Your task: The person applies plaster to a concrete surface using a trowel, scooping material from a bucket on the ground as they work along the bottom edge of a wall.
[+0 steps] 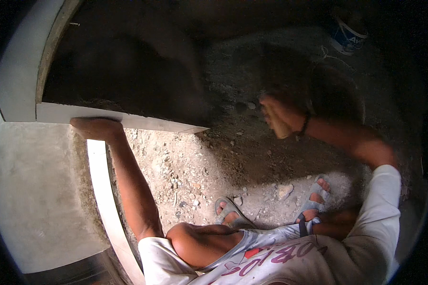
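My left hand (95, 127) lies against the near side of a long pale tile strip (150, 122), its fingers stretched out to the left. This strip runs along the edge of a dark surface (128, 71) and ends in a narrow corner at the right. Out to the right, in shadow, my right hand (284, 114) is closed round a tool with a light wooden handle (277, 122). The hand is smeared by motion, and the tool's working end is lost in the dark.
Loose stones and rubble cover the ground (195, 166) around my sandalled feet. A white and blue bucket (348, 38) stands at the far right, with a pale cord (333, 56) near it. On the left are a smooth grey surface (38, 185) and a curved white strip (102, 185).
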The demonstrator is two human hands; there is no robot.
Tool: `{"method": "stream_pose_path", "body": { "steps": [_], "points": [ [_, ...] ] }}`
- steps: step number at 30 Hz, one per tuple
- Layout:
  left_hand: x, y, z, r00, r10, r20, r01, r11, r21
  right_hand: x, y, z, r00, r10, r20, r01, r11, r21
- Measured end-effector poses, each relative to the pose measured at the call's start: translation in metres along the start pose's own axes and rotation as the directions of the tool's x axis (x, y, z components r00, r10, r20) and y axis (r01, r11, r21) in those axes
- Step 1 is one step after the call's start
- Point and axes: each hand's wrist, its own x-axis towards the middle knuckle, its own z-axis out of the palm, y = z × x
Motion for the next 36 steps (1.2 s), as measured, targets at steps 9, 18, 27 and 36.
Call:
{"method": "stream_pose_path", "body": {
  "steps": [9, 18, 27, 36],
  "points": [
    [-0.014, 0.002, 0.019, 0.995, -0.104, -0.009, 0.103, 0.991, -0.082, 0.083, 0.026, 0.048, 0.979, -0.093, -0.182, 0.15, 0.931, 0.333],
    [-0.022, -0.003, 0.023, 0.998, -0.051, -0.024, 0.049, 0.996, -0.071, 0.139, -0.005, -0.078, 0.201, -0.918, -0.341, 0.573, 0.393, -0.719],
    [-0.021, -0.015, 0.022, 0.999, 0.031, -0.018, -0.031, 0.999, 0.007, 0.204, -0.009, 0.093, 0.256, -0.839, -0.481, 0.169, 0.529, -0.832],
    [-0.009, -0.013, 0.01, 0.999, 0.046, 0.003, -0.046, 0.998, -0.053, 0.122, -0.023, 0.082, 0.455, -0.874, -0.169, 0.572, 0.432, -0.697]
  ]
}}
